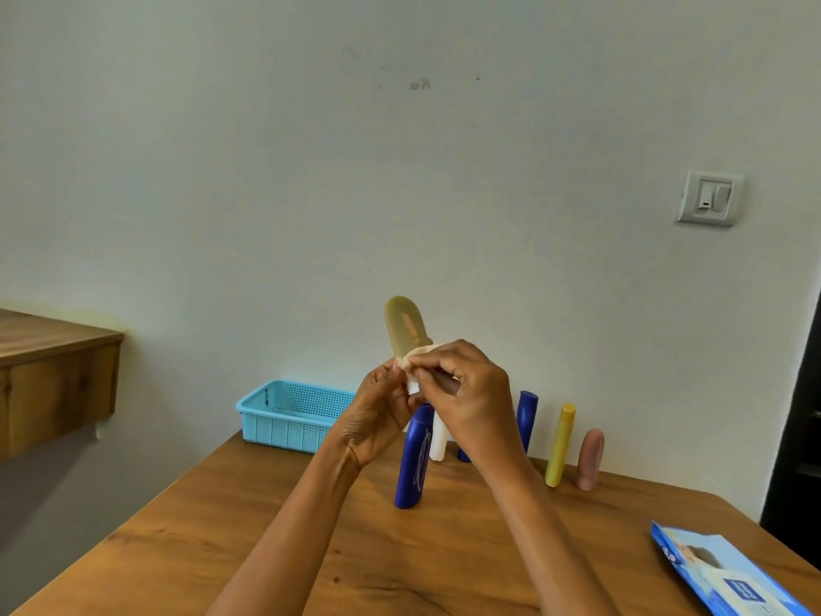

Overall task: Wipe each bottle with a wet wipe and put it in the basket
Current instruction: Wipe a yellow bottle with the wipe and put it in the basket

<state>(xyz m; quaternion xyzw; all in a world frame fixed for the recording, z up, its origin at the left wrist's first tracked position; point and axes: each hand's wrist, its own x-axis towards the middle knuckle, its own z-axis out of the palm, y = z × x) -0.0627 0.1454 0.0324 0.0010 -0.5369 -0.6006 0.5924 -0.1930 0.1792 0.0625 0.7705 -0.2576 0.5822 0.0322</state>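
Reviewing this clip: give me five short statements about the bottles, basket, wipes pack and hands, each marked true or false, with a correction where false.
1. Both hands hold the olive bottle up above the table. True: the left hand and right hand meet at its lower part, with a white wipe between them.
2. The light blue basket already holds several bottles. False: no bottle shows inside it.
3. The yellow bottle stands upright, next to the pink bottle. True.
4. The wipes pack lies beside the basket. False: it lies at the near right of the table, far from the basket.
5. The nearest dark blue bottle lies on its side. False: it stands upright.
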